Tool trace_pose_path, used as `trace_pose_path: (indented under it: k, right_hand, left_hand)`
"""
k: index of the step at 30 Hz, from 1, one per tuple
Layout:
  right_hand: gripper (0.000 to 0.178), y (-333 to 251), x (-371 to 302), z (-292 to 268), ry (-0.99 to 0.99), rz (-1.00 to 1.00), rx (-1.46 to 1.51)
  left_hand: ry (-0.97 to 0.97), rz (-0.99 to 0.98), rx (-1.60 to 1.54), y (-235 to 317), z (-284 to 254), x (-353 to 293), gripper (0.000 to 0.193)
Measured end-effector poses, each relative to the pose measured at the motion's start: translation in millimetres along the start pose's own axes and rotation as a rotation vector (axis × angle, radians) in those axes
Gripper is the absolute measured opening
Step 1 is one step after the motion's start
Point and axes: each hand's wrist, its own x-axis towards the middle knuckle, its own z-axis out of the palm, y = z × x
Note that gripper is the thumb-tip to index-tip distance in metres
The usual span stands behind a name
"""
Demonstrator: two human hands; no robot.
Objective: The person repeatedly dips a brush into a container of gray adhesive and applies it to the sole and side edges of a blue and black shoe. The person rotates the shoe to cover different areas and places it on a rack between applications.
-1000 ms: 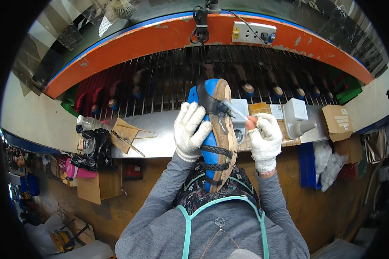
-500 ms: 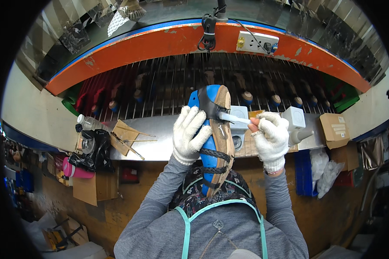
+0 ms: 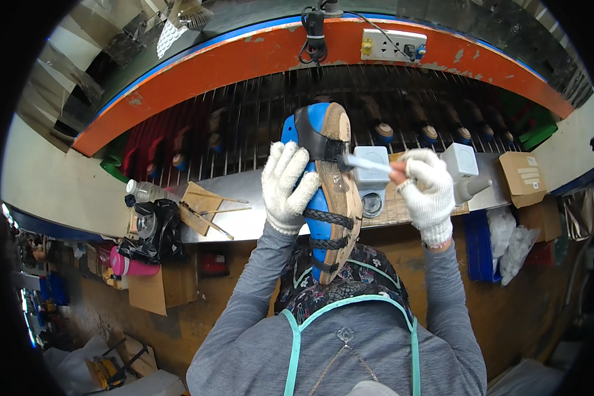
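Observation:
A sandal [image 3: 348, 203] on a blue shoe last stands nearly upright before me, its brown underside turned to the right. Black braided straps wrap round its lower part and a wide black band crosses nearer the top. Against its left side my left hand [image 3: 288, 188], in a white knitted glove with long fingers laid along the blue last, grips and steadies it. Between the bare fingertips of my gloved right hand [image 3: 429, 195] is a white-handled brush [image 3: 371, 164], blurred by motion. Its dark tip meets the sole's edge beside the black band.
Behind lies a rack of metal rods [image 3: 257, 99] with several lasts, below an orange beam [image 3: 211, 56]. White containers [image 3: 461, 160] and a grey nozzle-like piece [image 3: 472, 189] stand right on the metal bench [image 3: 244, 221]. Cardboard with sticks [image 3: 201, 208] and a black bag [image 3: 162, 231] are left.
The brush and my right hand have shifted slightly right, and the brush's dark tip now shows at the sole's edge. My left hand keeps its hold on the sandal. The whole view has shifted.

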Motion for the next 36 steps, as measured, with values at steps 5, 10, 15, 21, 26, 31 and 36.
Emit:
trace_pose_path:
  k: [5, 10, 15, 21, 26, 31, 36]
  right_hand:
    - [0.012, -7, -42, 7, -0.157, 0.327, 0.328]
    - [0.013, -12, -47, 18, -0.063, 0.388, 0.289]
    - [0.013, -14, -30, 18, -0.002, 0.208, -0.061]
    - [0.017, -21, -14, 18, 0.049, 0.042, -0.217]
    - [0.019, -23, -4, 18, 0.142, -0.110, -0.385]
    - [0.018, -9, 7, 19, 0.091, -0.134, -0.241]
    - [0.012, 1, 7, 10, -0.121, 0.084, -0.016]
  left_hand:
    - [0.026, 0.004, 0.078, -7, -4, -1, 0.035]
    - [-0.024, 0.025, 0.115, -7, -7, -4, 0.036]
    - [-0.059, 0.038, 0.113, -4, -5, -4, 0.037]
    - [-0.097, 0.054, 0.128, -6, -7, -3, 0.037]
    - [-0.103, 0.067, 0.140, -9, -7, 2, 0.039]
    - [-0.067, 0.059, 0.129, -16, -5, 7, 0.040]
    - [-0.056, 0.044, 0.168, -21, -4, 8, 0.040]
